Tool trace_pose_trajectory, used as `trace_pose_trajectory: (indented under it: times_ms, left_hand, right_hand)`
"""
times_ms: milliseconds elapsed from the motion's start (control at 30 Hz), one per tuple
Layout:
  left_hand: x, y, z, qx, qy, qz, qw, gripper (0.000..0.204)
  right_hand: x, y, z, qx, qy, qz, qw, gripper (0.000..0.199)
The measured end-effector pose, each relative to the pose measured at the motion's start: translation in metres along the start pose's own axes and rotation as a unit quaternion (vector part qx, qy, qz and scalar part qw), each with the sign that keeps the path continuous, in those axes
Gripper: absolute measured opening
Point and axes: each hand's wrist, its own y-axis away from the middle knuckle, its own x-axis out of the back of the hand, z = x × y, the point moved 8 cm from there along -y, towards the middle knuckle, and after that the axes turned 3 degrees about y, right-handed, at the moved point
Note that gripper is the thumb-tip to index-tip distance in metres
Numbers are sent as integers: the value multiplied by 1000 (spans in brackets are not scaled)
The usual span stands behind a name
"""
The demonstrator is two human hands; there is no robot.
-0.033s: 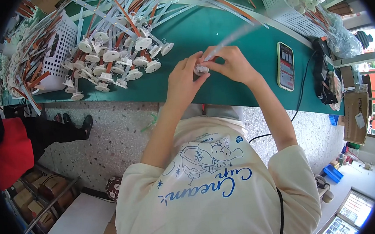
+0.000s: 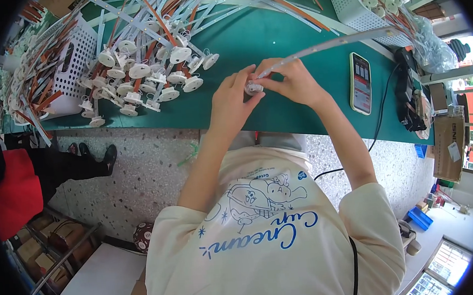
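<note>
Baskets first: a white slotted basket (image 2: 74, 60) sits far left on the green tabletop (image 2: 273, 41), with a heap of white round caps on strips (image 2: 143, 72) piled just beside it. Moving toward the middle, the left hand (image 2: 232, 101) is closed, pinching a small white round cap (image 2: 253, 87) from the left, while the right hand (image 2: 292, 80) grips the same cap plus the end of a long pale strip (image 2: 339, 41) running up-right. A phone (image 2: 360, 82) lies right of the hands, near a black charger (image 2: 405, 89).
</note>
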Motion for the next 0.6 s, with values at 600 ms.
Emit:
trace_pose_trajectory:
  times_ms: [600]
  left_hand:
    - [16,-1,-8,74,122,-11,990,17]
  right_hand:
    - [43,-28,54,-166,-113,-69,977,31]
